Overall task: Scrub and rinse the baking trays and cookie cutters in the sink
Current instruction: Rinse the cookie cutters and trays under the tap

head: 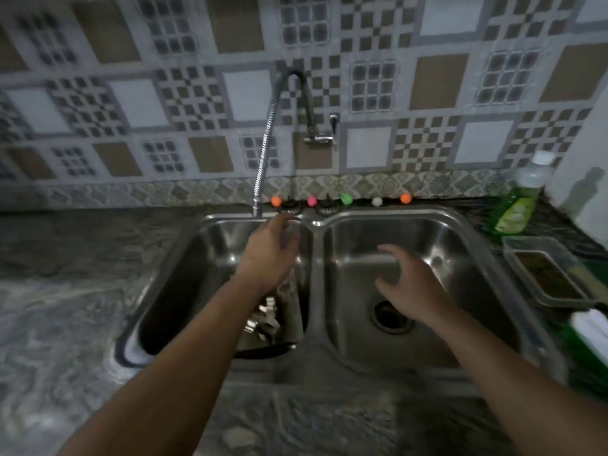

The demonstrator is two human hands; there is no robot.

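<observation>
Head view looks down on a double-bowl stainless steel sink (316,225) with brushed, rounded walls, set into a mottled grey stone worktop (65,291). In the left bowl lie shiny metal cookie cutters (263,320), bunched near the dividing wall, on or beside a dark tray (263,352) whose curved black rim shows at the near edge; blur hides their shapes. The right bowl holds only its round drain (391,315).

The left hand (269,251) hovers over the left bowl just below the spout tip, fingers relaxed and slightly bent, its grip apart and holding nothing. The right hand (411,284) hangs above the right bowl with fingers spread and loosely curved, grip also apart and empty.

A ribbed chrome flexible faucet (266,143) arches from a wall fitting down to the sink's back edge. Small coloured balls (345,199), orange, pink, green and white, sit in a row along the ledge behind the sink. At the right stand a clear bottle of green dish liquid (516,205) and a rectangular clear plastic container (546,274) with something dark in it. Patterned checker and square tiles (427,93) in grey, white and brown cover the wall.
</observation>
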